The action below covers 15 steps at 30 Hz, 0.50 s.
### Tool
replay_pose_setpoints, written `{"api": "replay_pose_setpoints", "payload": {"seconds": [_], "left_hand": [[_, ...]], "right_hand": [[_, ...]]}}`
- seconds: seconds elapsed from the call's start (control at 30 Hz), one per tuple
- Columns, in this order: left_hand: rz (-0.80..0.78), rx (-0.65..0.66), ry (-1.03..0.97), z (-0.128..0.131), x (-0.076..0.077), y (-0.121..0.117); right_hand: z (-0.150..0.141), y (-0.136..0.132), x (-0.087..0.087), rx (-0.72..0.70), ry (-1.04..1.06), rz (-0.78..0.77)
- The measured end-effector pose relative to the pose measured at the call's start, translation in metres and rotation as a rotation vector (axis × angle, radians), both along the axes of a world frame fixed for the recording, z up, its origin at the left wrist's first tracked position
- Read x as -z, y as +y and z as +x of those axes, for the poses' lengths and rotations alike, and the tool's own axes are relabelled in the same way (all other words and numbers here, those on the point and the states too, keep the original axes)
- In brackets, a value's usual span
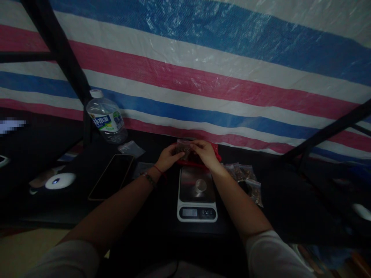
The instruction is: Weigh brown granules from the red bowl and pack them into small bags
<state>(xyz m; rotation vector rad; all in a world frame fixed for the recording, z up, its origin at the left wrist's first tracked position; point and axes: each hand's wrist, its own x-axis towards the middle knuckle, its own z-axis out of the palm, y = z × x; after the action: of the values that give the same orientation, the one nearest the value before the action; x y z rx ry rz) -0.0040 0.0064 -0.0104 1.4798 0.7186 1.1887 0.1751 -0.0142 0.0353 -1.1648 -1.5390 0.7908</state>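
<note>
Bag (183, 146) with brown contents is over red plastic (216, 150) behind the scale (188, 189), left hand (168, 157) and right hand (207, 152) pinching its edges; whether sealed, unclear. Filled bags (255, 188) lie rightward; a seemingly unfilled one (131, 148) lies left.

Dim o/all; sheen on tarp (203, 73); edges soft, distorted.

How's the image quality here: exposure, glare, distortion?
Head view: dim overall, black tabletop swallowing shadow detail; specular glints on the striped sheet, strongest near the top; scale display too soft to read; wide-angle stretching toward the edges, right edge smeared; upper-left patch pixelated at the left border.
</note>
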Motion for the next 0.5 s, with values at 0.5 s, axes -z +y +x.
{"api": "replay_pose_setpoints", "payload": {"seconds": [0.5], "left_hand": [[0.010,-0.231,0.029,-0.0027,0.0030,0.0062]], "right_hand": [[0.0065,0.0012,0.0031,0.043,-0.138,0.014]]}}
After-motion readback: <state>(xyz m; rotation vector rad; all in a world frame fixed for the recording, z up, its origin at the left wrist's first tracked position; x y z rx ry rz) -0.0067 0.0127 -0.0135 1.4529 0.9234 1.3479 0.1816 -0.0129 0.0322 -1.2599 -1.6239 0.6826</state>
